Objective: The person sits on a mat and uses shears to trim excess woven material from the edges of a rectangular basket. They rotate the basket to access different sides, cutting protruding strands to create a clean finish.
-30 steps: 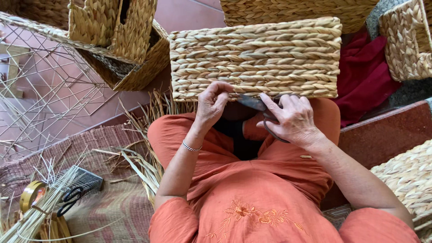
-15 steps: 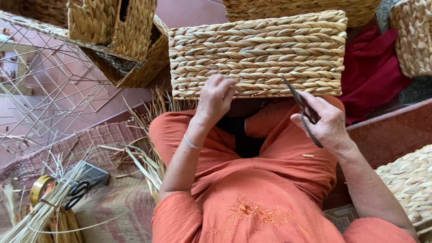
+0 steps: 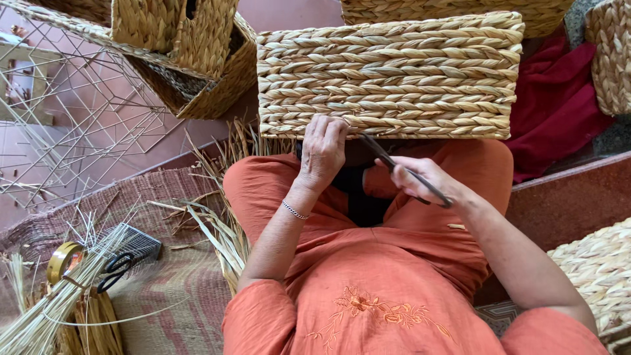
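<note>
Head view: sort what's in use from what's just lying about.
In use:
woven basket, under the left hand
dark scissors, in the right hand

Lying about:
tape roll
spare scissors
straw bundle
wire frame
red cloth

Orange embroidered clothing (image 3: 368,289), thin silver bracelet (image 3: 295,210).

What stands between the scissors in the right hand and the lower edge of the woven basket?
Nothing visible does. The scissors in the right hand point their tips at the lower edge of the woven basket, just beside the left hand, which rests on that edge.
</note>
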